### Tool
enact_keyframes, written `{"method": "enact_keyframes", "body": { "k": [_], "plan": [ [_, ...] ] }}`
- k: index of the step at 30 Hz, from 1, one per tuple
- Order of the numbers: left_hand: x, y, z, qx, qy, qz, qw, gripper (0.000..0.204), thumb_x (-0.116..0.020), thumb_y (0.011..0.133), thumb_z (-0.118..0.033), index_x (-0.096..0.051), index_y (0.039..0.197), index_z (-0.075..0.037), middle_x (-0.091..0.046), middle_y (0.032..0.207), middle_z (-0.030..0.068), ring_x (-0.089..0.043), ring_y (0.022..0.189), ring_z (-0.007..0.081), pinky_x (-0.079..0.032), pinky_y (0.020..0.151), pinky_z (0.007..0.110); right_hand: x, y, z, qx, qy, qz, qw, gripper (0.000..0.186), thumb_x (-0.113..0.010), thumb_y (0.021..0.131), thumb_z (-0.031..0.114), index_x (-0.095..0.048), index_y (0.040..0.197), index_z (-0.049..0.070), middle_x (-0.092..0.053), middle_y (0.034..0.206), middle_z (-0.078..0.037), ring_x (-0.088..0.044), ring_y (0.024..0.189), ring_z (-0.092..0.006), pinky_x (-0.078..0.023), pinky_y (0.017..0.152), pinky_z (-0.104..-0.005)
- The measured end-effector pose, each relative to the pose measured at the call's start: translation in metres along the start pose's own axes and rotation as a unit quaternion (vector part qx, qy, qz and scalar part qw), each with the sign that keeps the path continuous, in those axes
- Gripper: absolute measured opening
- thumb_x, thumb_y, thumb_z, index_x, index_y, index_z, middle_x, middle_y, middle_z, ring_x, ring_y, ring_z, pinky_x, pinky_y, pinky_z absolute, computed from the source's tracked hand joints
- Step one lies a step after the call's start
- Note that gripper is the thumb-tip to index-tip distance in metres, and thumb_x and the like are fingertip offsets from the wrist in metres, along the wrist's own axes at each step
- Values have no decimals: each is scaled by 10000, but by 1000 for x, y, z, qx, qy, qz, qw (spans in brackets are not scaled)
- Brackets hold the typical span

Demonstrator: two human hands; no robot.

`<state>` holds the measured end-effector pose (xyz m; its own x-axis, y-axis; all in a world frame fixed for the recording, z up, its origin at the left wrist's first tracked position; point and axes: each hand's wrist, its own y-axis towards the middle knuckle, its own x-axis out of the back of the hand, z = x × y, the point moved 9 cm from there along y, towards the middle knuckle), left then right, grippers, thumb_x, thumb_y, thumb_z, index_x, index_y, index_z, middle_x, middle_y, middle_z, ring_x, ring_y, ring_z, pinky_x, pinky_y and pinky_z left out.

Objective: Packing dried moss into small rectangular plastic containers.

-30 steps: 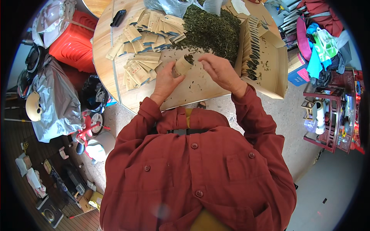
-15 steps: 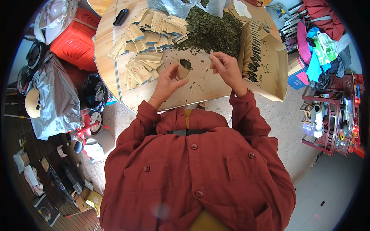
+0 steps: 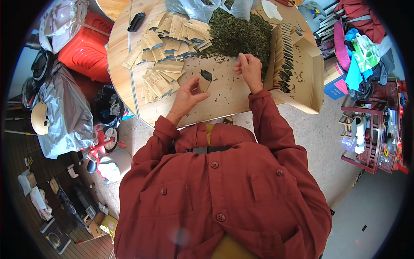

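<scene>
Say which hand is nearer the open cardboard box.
Right. The right hand is just left of the cardboard box; the left hand, holding an open kraft-paper sachet, is farther left.

We see a bright, even scene across the counter (image 3: 118, 45), with only soft shadows. Glare flares on the silver plastic sheet (image 3: 64, 116) and bleaches the white bucket (image 3: 113, 167), while the slatted floor (image 3: 97, 247) sinks into dimness. A pale, hazy smudge — seemingly a lens flare — veils part of the red shirt (image 3: 241, 190). Toward the rim we find straight edges bowing, detail softening and the corners falling to black.
</scene>
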<state>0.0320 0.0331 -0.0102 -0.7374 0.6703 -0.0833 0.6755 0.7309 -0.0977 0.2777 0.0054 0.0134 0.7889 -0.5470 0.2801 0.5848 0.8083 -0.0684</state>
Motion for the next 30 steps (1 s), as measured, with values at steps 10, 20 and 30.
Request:
{"method": "enact_keyframes", "body": {
  "k": [10,20,30],
  "plan": [
    [5,7,-6,-10,11,-17,1000,625,-777,740,-81,-495,1280,60,-611,1164,119,-585,1088,180,-479,941,292,-4,-3,3,66,108,-13,992,240,-517,980,177,-608,1035,-38,-647,781,-89,-632,645,-129,-538,587,-256],
    [7,26,-11,-72,116,-60,989,539,-774,705,-85,-572,1197,4,-654,1047,103,-617,935,175,-489,826,284,4,-57,82,108,117,126,979,221,-485,998,154,-614,1067,-11,-622,770,-36,-572,646,-82,-477,600,-211],
    [-4,30,-19,-113,189,-57,974,538,-791,694,-146,-580,1169,-6,-659,1035,162,-642,932,271,-498,826,332,-20,-81,125,351,-191,185,898,171,-512,951,97,-592,1075,9,-625,819,-120,-613,689,-216,-489,624,-313]
  ]
}}
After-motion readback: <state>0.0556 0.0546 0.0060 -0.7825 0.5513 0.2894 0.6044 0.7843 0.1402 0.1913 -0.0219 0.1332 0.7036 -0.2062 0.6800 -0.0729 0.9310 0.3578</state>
